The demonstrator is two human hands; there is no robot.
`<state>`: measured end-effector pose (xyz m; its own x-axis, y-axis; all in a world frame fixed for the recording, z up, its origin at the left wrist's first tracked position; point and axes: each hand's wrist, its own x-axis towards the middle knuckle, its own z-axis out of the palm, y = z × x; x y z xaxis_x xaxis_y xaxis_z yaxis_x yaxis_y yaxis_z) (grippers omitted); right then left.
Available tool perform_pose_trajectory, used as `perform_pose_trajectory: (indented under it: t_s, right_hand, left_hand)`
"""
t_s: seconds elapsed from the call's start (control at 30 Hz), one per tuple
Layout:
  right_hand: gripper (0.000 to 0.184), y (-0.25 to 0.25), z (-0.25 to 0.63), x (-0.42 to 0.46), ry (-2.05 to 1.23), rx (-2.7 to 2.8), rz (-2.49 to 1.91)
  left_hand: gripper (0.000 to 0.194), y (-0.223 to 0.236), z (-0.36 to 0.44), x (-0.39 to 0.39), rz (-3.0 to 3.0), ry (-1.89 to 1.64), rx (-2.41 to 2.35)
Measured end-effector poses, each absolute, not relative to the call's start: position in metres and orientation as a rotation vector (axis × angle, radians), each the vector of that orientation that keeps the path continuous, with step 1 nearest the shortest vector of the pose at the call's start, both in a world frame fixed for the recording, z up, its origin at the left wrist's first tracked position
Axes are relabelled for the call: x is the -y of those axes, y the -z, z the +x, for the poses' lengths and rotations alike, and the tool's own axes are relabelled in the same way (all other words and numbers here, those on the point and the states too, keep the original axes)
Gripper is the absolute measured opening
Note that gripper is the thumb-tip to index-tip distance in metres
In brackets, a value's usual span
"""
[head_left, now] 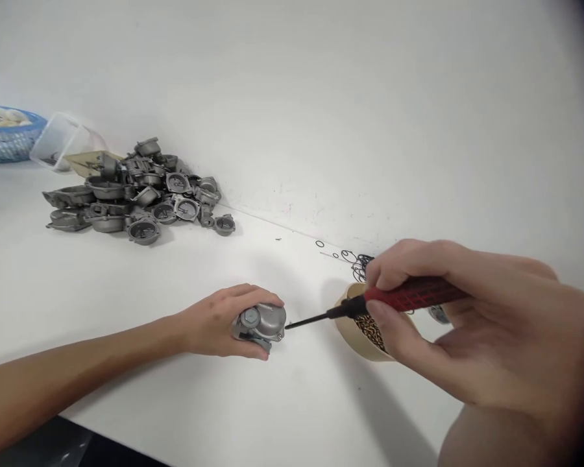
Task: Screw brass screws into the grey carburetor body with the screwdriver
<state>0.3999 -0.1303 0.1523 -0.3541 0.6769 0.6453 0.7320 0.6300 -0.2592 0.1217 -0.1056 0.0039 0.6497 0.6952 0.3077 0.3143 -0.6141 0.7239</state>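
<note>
Castings [141, 194] lie heaped far left on the white bench [175, 402], against the wall, with a blue basket [7, 133] beyond them. My left hand [219, 321] has its grip clamped on a small grey metal housing [260, 322] resting on the bench near centre. My right hand [462, 324] grips a red-handled screwdriver [394, 299], tip just at the housing's right side, above a tan bowl [360, 340] beside loose black O-rings [355, 259].

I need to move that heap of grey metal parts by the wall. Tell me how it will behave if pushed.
The heap of metal parts is loosely stacked, so it would probably spread and topple rather than slide as one. The parts look like cast metal, likely stiff and heavy for their size. Rounded cups at the edge may roll.
</note>
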Motion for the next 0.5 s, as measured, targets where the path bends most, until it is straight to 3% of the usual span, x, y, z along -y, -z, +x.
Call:
perform_pose_trajectory:
  t_s: [0.07, 0.27, 0.5]
  right_hand:
    - [0.009, -0.155, 0.392, 0.127, 0.01, 2.31, -0.902]
    - [0.017, -0.161, 0.385, 0.123, -0.058, 2.423, -0.737]
    - [0.013, -0.159, 0.378, 0.123, 0.002, 2.466, -0.763]
  left_hand:
    - [0.069, -0.003, 0.121, 0.105, 2.224, -0.771, -0.76]
    - [0.069, -0.005, 0.121, 0.106, 2.226, -0.756, -0.766]
    - [0.069, -0.004, 0.122, 0.105, 2.242, -0.769, -0.75]
